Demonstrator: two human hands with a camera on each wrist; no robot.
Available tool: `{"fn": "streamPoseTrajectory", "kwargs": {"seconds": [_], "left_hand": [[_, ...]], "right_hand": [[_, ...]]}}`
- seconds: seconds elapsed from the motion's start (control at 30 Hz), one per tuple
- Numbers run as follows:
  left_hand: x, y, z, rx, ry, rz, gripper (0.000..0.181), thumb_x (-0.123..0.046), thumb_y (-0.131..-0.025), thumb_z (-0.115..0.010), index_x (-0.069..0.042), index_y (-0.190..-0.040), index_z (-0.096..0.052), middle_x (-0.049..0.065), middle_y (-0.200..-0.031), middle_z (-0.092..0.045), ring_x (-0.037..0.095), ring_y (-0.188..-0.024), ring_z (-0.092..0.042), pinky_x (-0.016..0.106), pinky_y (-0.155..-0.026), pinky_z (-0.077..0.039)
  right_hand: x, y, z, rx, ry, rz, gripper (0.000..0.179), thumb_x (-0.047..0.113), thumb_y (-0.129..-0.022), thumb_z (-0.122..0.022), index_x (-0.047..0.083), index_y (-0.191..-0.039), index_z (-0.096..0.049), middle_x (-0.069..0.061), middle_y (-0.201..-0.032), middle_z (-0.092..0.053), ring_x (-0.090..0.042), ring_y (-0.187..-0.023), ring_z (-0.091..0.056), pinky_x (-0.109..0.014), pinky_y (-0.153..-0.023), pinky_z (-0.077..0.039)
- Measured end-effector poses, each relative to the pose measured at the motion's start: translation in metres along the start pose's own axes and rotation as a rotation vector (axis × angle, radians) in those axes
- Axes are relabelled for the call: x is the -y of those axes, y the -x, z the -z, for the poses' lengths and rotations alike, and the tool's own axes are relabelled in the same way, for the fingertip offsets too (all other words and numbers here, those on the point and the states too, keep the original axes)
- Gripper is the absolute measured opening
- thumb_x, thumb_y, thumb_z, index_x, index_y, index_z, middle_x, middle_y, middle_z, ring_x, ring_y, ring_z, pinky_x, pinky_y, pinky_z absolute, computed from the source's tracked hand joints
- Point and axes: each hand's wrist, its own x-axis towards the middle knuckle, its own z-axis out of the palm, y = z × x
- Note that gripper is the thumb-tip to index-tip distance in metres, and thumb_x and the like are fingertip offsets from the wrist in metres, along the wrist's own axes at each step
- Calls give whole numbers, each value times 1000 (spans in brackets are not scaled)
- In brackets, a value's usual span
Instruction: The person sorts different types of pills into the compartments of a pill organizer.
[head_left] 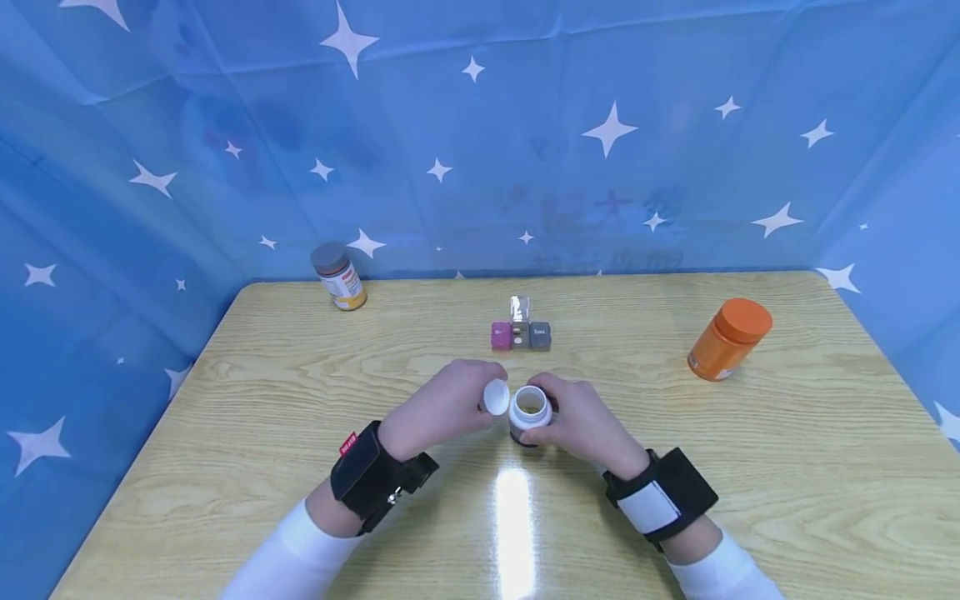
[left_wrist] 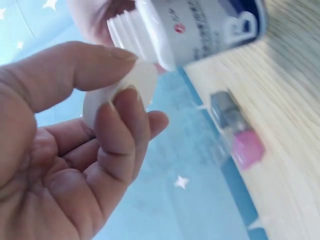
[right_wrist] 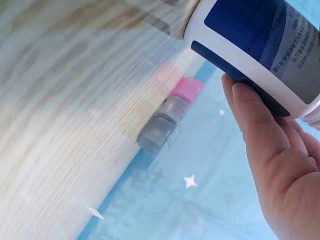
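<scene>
My left hand [head_left: 452, 402] pinches a white bottle cap [head_left: 496, 397] between thumb and fingers, its inner side turned up in the head view. Close beside it, my right hand [head_left: 581, 421] grips a white pill bottle [head_left: 518, 427] with a blue-and-grey label. The bottle's mouth is uncovered, and something yellowish shows inside. In the left wrist view the cap [left_wrist: 145, 82] is right by the threaded neck [left_wrist: 131, 36]; whether they touch I cannot tell. Beyond the hands lies a small pill box [head_left: 521, 336] with pink and grey compartments. Its middle lid [head_left: 520, 307] stands raised, with pills in that compartment.
An orange bottle [head_left: 723, 346] with an orange lid stands at the right of the wooden table [head_left: 300, 367]. Near the back left edge is a dark-lidded bottle [head_left: 343, 282] with a white and yellow label. A blue star-patterned curtain [head_left: 480, 150] hangs behind the table.
</scene>
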Motion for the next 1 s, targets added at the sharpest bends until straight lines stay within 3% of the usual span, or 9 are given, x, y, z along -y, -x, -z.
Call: {"fn": "streamPoseTrajectory", "kwargs": {"seconds": [0.1, 0.37, 0.57, 0.77, 1.0], "left_hand": [[-7, -6, 0, 21, -20, -20, 13, 2, -73, -64, -6, -83, -61, -4, -66, -43, 11, -61, -39, 19, -57, -29], [-20, -13, -2, 30, -24, 3, 31, -10, -77, -69, -5, -106, -61, 1, -81, -61, 10, -68, -49, 21, -61, -41], [-23, -17, -11, 21, -114, -10, 22, -25, -82, -68, -8, -95, -63, 1, -81, -62, 10, -69, -52, 20, -62, -42], [-26, -19, -20, -4, -221, -4, 29, -33, -82, -67, -6, -93, -65, 1, -78, -62, 11, -66, -51, 21, -60, -41], [-28, -18, -20, 1, -197, 3, 26, -31, -82, -69, -7, -92, -64, 1, -77, -62, 9, -64, -50, 21, -56, -40]], "right_hand": [[0, 0, 0, 5, -8, 9, 45, 22, -66, -82, 8, -103, -62, -3, -94, -68, -11, -84, -59, -31, -75, -48], [1, 0, 1, 8, 26, 20, 47, 21, -67, -81, 8, -107, -60, -2, -93, -68, -10, -78, -57, -25, -67, -47], [1, 1, 1, 2, 43, 3, 52, 21, -66, -81, 9, -112, -60, -3, -95, -69, -10, -80, -59, -27, -68, -49], [0, 1, 1, -2, 47, 11, 48, 20, -66, -81, 10, -108, -60, -2, -92, -68, -9, -76, -58, -25, -66, -49], [2, 1, 3, 6, 48, -2, 47, 21, -66, -81, 10, -106, -60, -1, -90, -67, -7, -70, -53, -22, -61, -44]]}}
